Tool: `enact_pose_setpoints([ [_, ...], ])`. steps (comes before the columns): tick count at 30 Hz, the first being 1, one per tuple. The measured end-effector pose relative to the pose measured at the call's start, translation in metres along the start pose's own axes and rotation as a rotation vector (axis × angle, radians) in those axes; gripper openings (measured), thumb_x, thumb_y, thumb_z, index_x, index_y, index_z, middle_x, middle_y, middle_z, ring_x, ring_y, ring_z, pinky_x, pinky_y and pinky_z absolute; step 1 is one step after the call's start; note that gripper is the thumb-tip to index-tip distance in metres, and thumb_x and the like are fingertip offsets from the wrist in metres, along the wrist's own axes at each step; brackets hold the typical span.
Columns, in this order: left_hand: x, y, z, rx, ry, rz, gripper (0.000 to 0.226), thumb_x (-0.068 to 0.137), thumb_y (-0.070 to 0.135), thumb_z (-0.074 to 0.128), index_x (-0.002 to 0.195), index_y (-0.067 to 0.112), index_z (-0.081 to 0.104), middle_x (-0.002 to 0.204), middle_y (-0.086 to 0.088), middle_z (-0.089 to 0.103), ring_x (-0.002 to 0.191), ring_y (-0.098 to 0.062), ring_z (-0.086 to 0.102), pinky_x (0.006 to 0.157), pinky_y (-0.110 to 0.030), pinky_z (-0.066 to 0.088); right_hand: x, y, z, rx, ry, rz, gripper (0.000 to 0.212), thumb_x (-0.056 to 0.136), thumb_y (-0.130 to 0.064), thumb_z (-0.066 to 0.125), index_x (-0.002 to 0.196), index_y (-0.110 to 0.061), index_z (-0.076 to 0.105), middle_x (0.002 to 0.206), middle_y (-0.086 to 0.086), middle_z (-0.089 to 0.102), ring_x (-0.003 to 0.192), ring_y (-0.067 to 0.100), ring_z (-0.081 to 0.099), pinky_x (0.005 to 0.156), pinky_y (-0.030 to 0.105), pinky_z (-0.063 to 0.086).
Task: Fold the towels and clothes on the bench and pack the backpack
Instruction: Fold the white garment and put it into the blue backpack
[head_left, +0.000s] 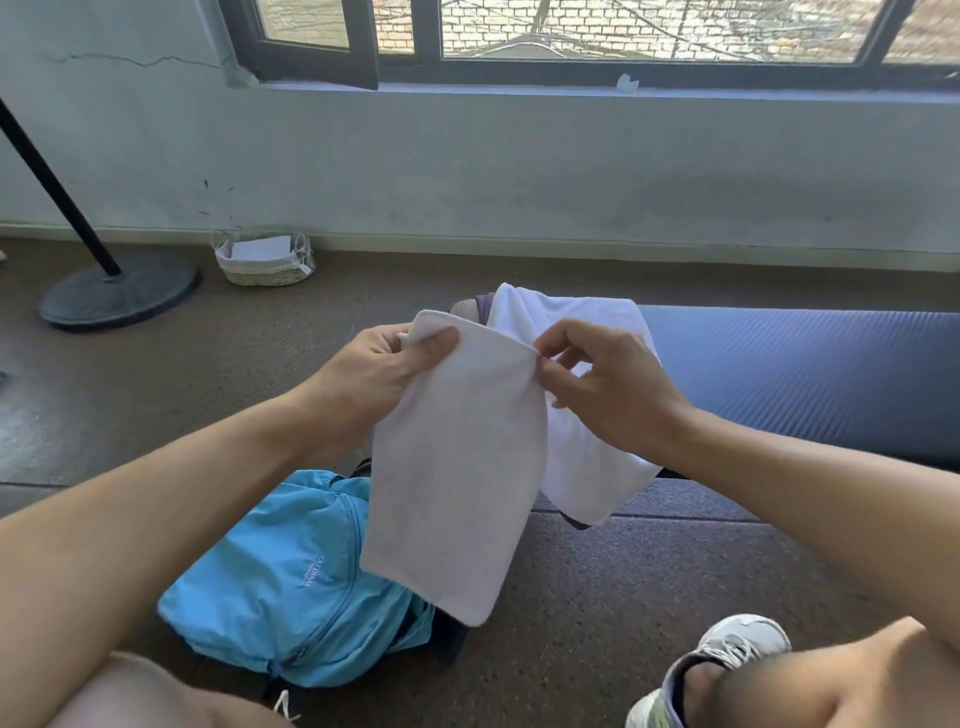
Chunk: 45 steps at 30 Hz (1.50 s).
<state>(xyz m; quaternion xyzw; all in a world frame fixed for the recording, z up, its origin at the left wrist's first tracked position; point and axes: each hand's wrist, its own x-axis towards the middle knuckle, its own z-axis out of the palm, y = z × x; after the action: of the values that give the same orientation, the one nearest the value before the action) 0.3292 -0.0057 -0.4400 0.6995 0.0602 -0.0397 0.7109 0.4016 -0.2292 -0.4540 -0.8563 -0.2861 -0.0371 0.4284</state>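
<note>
- A folded white towel (457, 467) is being held up by its top corners, pinched by the left hand (384, 374) and the right hand (608, 384).
- A second white cloth (582, 322) is lying over the counter (805, 374) end; a blue backpack (280, 582) is lying on the floor.

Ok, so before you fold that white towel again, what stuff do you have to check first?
1. Left hand grips the towel corner: ok.
2. Right hand pinches the other top corner: ok.
3. Towel hangs clear of the floor: ok.
4. Top edge level: not ok, it slants down to the right.
5. Room on the bench: ok, though another white cloth drapes its near end.
6. Blue backpack unzipped: cannot tell.
</note>
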Motion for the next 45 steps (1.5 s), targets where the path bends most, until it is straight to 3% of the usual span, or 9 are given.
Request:
enact_pose_setpoints([
  [5, 0.002, -0.008, -0.012, 0.156, 0.037, -0.001, 0.032, 0.098, 0.033, 0.061, 0.107, 0.005, 0.074, 0.096, -0.016, 0.077, 0.075, -0.022, 0.07, 0.062, -0.028, 0.057, 0.005, -0.001, -0.01, 0.506, -0.267, 0.148, 0.021, 0.08, -0.021, 0.046, 0.073, -0.011, 0.063, 0.081, -0.004, 0.068, 0.083, 0.014, 0.06, 0.081, 0.027, 0.051],
  [9, -0.001, -0.009, -0.007, 0.199, 0.005, 0.015, 0.037, 0.097, 0.033, 0.062, 0.111, 0.001, 0.072, 0.104, -0.022, 0.075, 0.082, -0.026, 0.069, 0.067, -0.029, 0.057, -0.001, 0.001, -0.008, 0.135, -0.175, 0.124, 0.016, 0.089, -0.035, 0.053, 0.091, -0.025, 0.065, 0.098, -0.011, 0.069, 0.095, 0.017, 0.062, 0.092, 0.039, 0.048],
  [14, -0.004, -0.007, 0.006, 0.189, -0.046, 0.02, 0.042, 0.087, 0.037, 0.07, 0.106, 0.0, 0.074, 0.104, -0.025, 0.074, 0.085, -0.029, 0.067, 0.077, -0.039, 0.052, -0.01, -0.02, -0.005, 0.011, -0.047, -0.139, 0.03, 0.082, -0.041, 0.079, 0.108, -0.033, 0.067, 0.107, -0.016, 0.067, 0.102, 0.001, 0.059, 0.088, 0.015, 0.044],
  [19, -0.004, -0.006, 0.014, 0.099, -0.212, -0.059, 0.035, 0.091, 0.035, 0.071, 0.101, 0.001, 0.074, 0.094, -0.015, 0.072, 0.085, -0.025, 0.061, 0.073, -0.031, 0.05, -0.011, -0.029, -0.001, 0.022, -0.03, -0.181, 0.013, 0.083, -0.033, 0.08, 0.094, -0.034, 0.073, 0.091, -0.015, 0.068, 0.09, 0.004, 0.061, 0.081, 0.019, 0.046],
  [22, -0.008, -0.002, 0.012, -0.122, -0.356, -0.181, 0.029, 0.095, 0.024, 0.056, 0.108, 0.0, 0.066, 0.092, -0.01, 0.071, 0.08, -0.021, 0.067, 0.07, -0.03, 0.055, -0.01, -0.03, -0.006, 0.037, 0.004, -0.181, 0.023, 0.082, -0.023, 0.082, 0.082, -0.042, 0.068, 0.082, -0.02, 0.065, 0.084, -0.003, 0.059, 0.077, 0.011, 0.044],
  [26, -0.01, 0.001, 0.011, -0.264, -0.428, -0.203, 0.029, 0.096, 0.019, 0.053, 0.112, -0.001, 0.067, 0.099, -0.017, 0.072, 0.084, -0.026, 0.071, 0.073, -0.034, 0.059, -0.01, -0.028, -0.01, 0.071, 0.067, -0.151, 0.016, 0.078, -0.027, 0.085, 0.078, -0.037, 0.072, 0.084, -0.014, 0.069, 0.085, 0.0, 0.059, 0.075, 0.008, 0.041],
  [31, -0.005, -0.004, 0.018, -0.213, -0.26, -0.202, 0.035, 0.098, 0.019, 0.05, 0.117, -0.001, 0.071, 0.112, -0.023, 0.073, 0.094, -0.029, 0.073, 0.082, -0.039, 0.062, -0.008, -0.025, -0.013, -0.053, 0.044, -0.306, 0.02, 0.085, -0.015, 0.078, 0.086, -0.034, 0.071, 0.087, -0.021, 0.066, 0.089, -0.003, 0.055, 0.078, 0.007, 0.036],
  [36, -0.004, -0.007, 0.025, -0.097, -0.128, -0.159, 0.034, 0.106, 0.02, 0.044, 0.117, 0.004, 0.072, 0.112, -0.021, 0.073, 0.092, -0.029, 0.071, 0.085, -0.041, 0.059, -0.011, -0.028, -0.014, -0.104, -0.032, -0.382, 0.008, 0.084, -0.023, 0.08, 0.09, -0.027, 0.076, 0.08, -0.029, 0.061, 0.085, -0.01, 0.054, 0.082, 0.006, 0.034],
  [45, -0.011, -0.002, 0.037, -0.052, -0.153, -0.108, 0.034, 0.104, 0.025, 0.048, 0.111, 0.007, 0.075, 0.107, -0.017, 0.076, 0.09, -0.025, 0.072, 0.084, -0.037, 0.06, -0.009, -0.031, -0.014, -0.027, -0.115, -0.108, 0.012, 0.078, -0.034, 0.084, 0.088, -0.034, 0.077, 0.072, -0.02, 0.068, 0.077, 0.007, 0.062, 0.071, 0.022, 0.048],
])
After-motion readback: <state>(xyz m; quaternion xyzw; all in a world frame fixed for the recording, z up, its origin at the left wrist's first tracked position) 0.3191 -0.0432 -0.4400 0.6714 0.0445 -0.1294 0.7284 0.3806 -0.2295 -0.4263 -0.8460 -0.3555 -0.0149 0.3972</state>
